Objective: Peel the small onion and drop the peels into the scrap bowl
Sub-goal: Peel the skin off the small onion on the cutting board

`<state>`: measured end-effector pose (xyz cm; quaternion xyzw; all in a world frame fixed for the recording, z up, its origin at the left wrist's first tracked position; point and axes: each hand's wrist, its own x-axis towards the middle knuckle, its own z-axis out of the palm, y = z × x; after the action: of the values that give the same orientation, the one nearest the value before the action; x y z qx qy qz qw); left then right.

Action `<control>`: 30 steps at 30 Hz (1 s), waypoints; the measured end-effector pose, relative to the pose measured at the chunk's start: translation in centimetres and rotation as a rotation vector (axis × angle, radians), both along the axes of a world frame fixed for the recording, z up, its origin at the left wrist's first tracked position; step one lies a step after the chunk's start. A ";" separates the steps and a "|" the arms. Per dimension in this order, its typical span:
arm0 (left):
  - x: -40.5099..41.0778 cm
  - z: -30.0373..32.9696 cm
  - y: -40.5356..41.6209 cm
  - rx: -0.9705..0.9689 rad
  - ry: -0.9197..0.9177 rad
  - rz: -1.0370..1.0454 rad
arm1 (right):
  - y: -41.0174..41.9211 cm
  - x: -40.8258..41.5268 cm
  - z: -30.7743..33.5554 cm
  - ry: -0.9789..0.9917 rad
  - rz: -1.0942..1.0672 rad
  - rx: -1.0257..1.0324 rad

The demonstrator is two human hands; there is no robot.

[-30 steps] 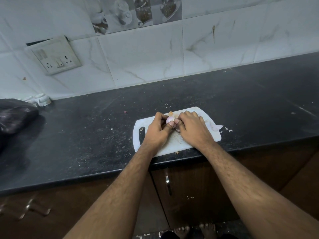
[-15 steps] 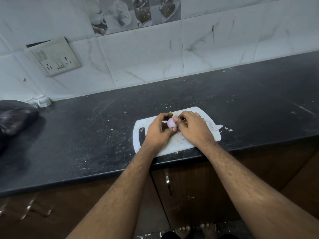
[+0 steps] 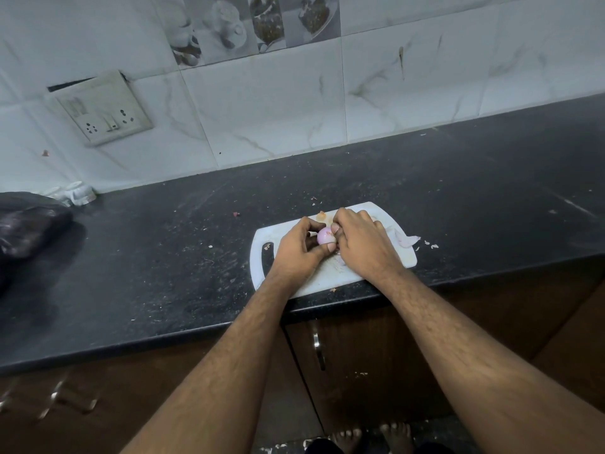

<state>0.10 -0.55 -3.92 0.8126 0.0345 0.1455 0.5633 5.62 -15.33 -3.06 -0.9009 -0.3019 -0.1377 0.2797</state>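
Note:
A small pale-pink onion (image 3: pixel 325 236) sits between my two hands over the white cutting board (image 3: pixel 330 276). My left hand (image 3: pixel 299 249) grips it from the left, thumb curled under it. From the right, my right hand (image 3: pixel 360 244) pinches at the onion's top with thumb and fingertips. A loose pinkish peel (image 3: pixel 406 240) lies at the board's right edge, and a small brownish scrap (image 3: pixel 321 215) rests near the board's far edge. No scrap bowl is in view.
The board lies at the front edge of a dark speckled counter (image 3: pixel 163 257) dotted with peel crumbs. A dark plastic bag (image 3: pixel 29 224) and small white objects (image 3: pixel 77 193) sit at the far left. A tiled wall with a socket plate (image 3: pixel 104 109) stands behind.
The onion has turned in my fingers and shows more of its pink surface. My right fingertips have shifted up to its top. Both hands stay over the board.

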 end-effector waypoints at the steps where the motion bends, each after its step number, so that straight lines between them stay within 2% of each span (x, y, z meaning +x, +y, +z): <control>1: 0.0 0.0 0.0 0.006 0.004 0.003 | 0.0 0.0 0.0 0.011 0.004 -0.006; 10: 0.1 -0.1 -0.1 0.051 -0.006 0.041 | -0.5 0.0 0.1 0.041 0.100 0.015; 15: 0.1 0.0 -0.2 0.050 0.014 0.051 | -0.8 0.9 -0.6 0.175 -0.028 0.333; 19: 0.1 0.0 -0.1 -0.012 0.021 0.067 | -0.5 1.0 -0.6 0.224 0.006 0.422; 24: 0.3 -0.2 0.0 0.007 0.015 0.087 | -0.8 1.1 -0.7 0.150 0.178 0.423; 30: 0.1 -0.1 -0.1 0.030 0.018 0.100 | -0.5 1.3 -0.9 0.151 0.116 0.361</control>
<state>0.23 -0.69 -3.97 0.8194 0.0781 0.1668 0.5429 6.90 -15.88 -3.92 -0.8250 -0.3016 -0.1055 0.4661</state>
